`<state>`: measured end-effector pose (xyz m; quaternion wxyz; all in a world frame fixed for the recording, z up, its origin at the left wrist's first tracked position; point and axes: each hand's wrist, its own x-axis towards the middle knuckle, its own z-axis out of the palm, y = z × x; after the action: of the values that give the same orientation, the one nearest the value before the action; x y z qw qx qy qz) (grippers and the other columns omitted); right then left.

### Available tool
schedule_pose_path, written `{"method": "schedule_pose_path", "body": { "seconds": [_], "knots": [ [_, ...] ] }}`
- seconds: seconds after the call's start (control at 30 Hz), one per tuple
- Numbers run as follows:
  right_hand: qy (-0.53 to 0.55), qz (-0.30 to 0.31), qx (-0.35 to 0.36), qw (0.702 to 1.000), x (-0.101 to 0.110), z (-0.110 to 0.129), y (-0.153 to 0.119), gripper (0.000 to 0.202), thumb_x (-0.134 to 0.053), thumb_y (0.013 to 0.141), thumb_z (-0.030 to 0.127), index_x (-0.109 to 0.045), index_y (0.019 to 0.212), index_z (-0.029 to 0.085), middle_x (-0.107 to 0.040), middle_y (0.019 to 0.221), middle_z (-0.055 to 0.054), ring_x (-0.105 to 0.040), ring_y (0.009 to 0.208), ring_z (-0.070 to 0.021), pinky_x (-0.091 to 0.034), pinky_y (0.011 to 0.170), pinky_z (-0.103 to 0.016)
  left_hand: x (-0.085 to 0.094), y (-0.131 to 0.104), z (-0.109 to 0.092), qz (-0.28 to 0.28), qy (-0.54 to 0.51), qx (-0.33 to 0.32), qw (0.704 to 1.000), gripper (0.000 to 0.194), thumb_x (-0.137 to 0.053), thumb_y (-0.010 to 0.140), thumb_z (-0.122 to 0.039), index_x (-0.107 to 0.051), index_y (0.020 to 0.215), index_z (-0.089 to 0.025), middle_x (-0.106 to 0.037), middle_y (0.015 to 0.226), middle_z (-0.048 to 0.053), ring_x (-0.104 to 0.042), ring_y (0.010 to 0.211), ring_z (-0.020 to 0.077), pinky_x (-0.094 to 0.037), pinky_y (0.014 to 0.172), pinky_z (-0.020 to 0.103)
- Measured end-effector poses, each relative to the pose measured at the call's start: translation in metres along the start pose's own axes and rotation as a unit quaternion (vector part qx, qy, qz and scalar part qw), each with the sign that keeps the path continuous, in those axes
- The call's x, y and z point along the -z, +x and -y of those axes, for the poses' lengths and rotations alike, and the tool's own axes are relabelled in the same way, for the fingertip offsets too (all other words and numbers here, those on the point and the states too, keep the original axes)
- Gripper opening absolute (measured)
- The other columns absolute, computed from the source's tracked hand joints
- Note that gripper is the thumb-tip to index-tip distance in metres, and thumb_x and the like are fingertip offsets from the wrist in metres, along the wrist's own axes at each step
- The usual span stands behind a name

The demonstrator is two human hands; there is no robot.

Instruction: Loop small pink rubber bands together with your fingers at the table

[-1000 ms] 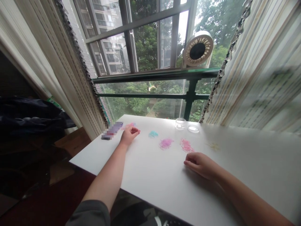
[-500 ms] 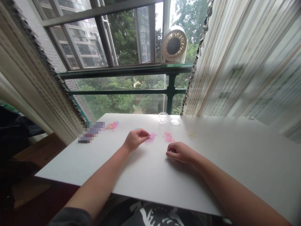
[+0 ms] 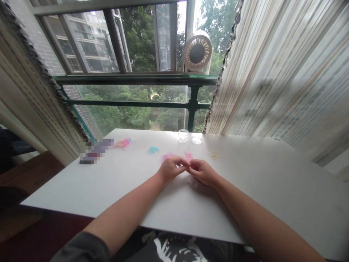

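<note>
My left hand (image 3: 172, 168) and my right hand (image 3: 202, 171) meet fingertip to fingertip above the white table (image 3: 122, 182). Both are pinched; anything between the fingertips is too small to make out. Just behind my left hand lies a purple pile of thin strands (image 3: 166, 157), partly covered by it. A pink pile (image 3: 188, 155) shows behind the point where the hands meet. Farther left are a blue pile (image 3: 153, 150) and a mixed pink and orange pile (image 3: 123, 143). Right of the hands is a small yellow pile (image 3: 214, 155).
A clear round jar (image 3: 183, 135) and a clear shallow lid or dish (image 3: 196, 140) stand at the table's back edge. A pixelated object (image 3: 96, 151) lies at the left edge. Beyond are a white fan (image 3: 197, 52), a green railing (image 3: 122, 103) and curtains.
My left hand has moved from the purple pile towards my right hand, and their fingertips now meet. The blue pile is uncovered. The whole view has shifted slightly.
</note>
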<state>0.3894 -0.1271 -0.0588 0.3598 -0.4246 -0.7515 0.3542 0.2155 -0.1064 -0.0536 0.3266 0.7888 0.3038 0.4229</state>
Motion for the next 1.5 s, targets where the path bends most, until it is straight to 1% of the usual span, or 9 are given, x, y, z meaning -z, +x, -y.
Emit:
{"method": "schedule_pose_path", "body": {
  "seconds": [0.17, 0.3, 0.43, 0.53, 0.87, 1.17, 1.3, 1.4, 1.5],
  "knots": [
    [0.026, -0.010, -0.017, 0.999, -0.003, 0.002, -0.001, 0.023, -0.054, 0.081, 0.036, -0.053, 0.069, 0.016, -0.041, 0.052, 0.005, -0.036, 0.049, -0.0084, -0.027, 0.047, -0.022, 0.005, -0.003, 0.004, -0.008, 0.007, 0.000, 1.000, 0.014, -0.067, 0.074, -0.029, -0.069, 0.077, -0.015, -0.070, 0.084, 0.007, -0.063, 0.079, 0.0138, -0.046, 0.066, 0.022],
    [0.050, -0.009, -0.035, 0.998, -0.002, 0.002, -0.002, 0.020, -0.055, 0.081, 0.035, -0.054, 0.071, 0.017, -0.043, 0.049, 0.006, -0.037, 0.045, -0.0084, -0.028, 0.046, -0.022, 0.008, -0.002, 0.005, -0.016, 0.022, 0.014, 1.000, 0.016, -0.067, 0.074, -0.030, -0.069, 0.078, -0.015, -0.070, 0.078, 0.005, -0.062, 0.074, 0.0130, -0.046, 0.066, 0.023],
    [0.041, -0.006, -0.039, 0.998, -0.001, 0.003, -0.002, 0.018, -0.054, 0.081, 0.031, -0.054, 0.069, 0.017, -0.042, 0.047, 0.007, -0.038, 0.044, -0.0085, -0.030, 0.046, -0.022, 0.011, -0.002, 0.008, -0.027, 0.031, 0.042, 0.998, 0.015, -0.067, 0.073, -0.030, -0.070, 0.077, -0.015, -0.070, 0.075, 0.005, -0.061, 0.071, 0.0132, -0.047, 0.066, 0.024],
    [0.030, -0.007, -0.035, 0.999, 0.000, 0.006, -0.002, 0.017, -0.053, 0.080, 0.030, -0.058, 0.070, 0.017, -0.044, 0.048, 0.006, -0.040, 0.046, -0.0090, -0.032, 0.048, -0.022, 0.013, -0.003, 0.009, -0.020, 0.036, 0.050, 0.998, 0.015, -0.067, 0.074, -0.030, -0.070, 0.077, -0.015, -0.070, 0.076, 0.005, -0.061, 0.072, 0.0133, -0.047, 0.067, 0.024],
    [-0.015, -0.033, -0.022, 0.999, 0.003, 0.007, -0.003, 0.018, -0.052, 0.080, 0.027, -0.062, 0.070, 0.016, -0.047, 0.049, 0.004, -0.043, 0.049, -0.0100, -0.035, 0.051, -0.022, 0.015, -0.003, 0.010, -0.008, 0.035, 0.034, 0.999, 0.008, -0.061, 0.075, -0.022, -0.065, 0.079, -0.016, -0.068, 0.078, 0.003, -0.061, 0.074, 0.0121, -0.048, 0.070, 0.023],
    [-0.034, -0.046, -0.033, 0.998, 0.005, 0.007, -0.003, 0.016, -0.050, 0.080, 0.025, -0.062, 0.074, 0.017, -0.049, 0.051, 0.004, -0.045, 0.049, -0.0102, -0.036, 0.053, -0.023, 0.014, -0.003, 0.016, -0.039, 0.012, 0.051, 0.998, 0.015, -0.063, 0.074, -0.027, -0.061, 0.083, -0.015, -0.067, 0.078, 0.004, -0.061, 0.073, 0.0121, -0.049, 0.069, 0.023],
    [-0.022, -0.055, -0.021, 0.998, 0.004, 0.002, -0.003, 0.013, -0.053, 0.079, 0.028, -0.059, 0.079, 0.017, -0.044, 0.052, 0.006, -0.040, 0.049, -0.0095, -0.032, 0.050, -0.023, 0.014, -0.003, 0.015, -0.045, 0.007, 0.051, 0.998, 0.016, -0.064, 0.074, -0.028, -0.062, 0.083, -0.015, -0.068, 0.078, 0.004, -0.062, 0.072, 0.0123, -0.049, 0.069, 0.024],
    [-0.021, -0.050, -0.009, 0.998, 0.002, 0.001, -0.003, 0.016, -0.056, 0.078, 0.030, -0.059, 0.086, 0.017, -0.040, 0.052, 0.007, -0.037, 0.049, -0.0091, -0.030, 0.049, -0.022, 0.014, -0.003, 0.012, -0.035, 0.016, 0.043, 0.998, 0.015, -0.065, 0.074, -0.028, -0.062, 0.082, -0.015, -0.068, 0.079, 0.004, -0.061, 0.072, 0.0120, -0.049, 0.068, 0.024],
    [-0.037, -0.048, -0.010, 0.998, 0.002, 0.000, -0.002, 0.015, -0.055, 0.078, 0.031, -0.059, 0.082, 0.017, -0.042, 0.052, 0.006, -0.038, 0.050, -0.0093, -0.031, 0.050, -0.022, 0.013, -0.003, 0.009, -0.025, 0.029, 0.037, 0.999, 0.014, -0.065, 0.073, -0.028, -0.063, 0.080, -0.015, -0.068, 0.079, 0.004, -0.061, 0.071, 0.0117, -0.049, 0.068, 0.023]
  ]
}}
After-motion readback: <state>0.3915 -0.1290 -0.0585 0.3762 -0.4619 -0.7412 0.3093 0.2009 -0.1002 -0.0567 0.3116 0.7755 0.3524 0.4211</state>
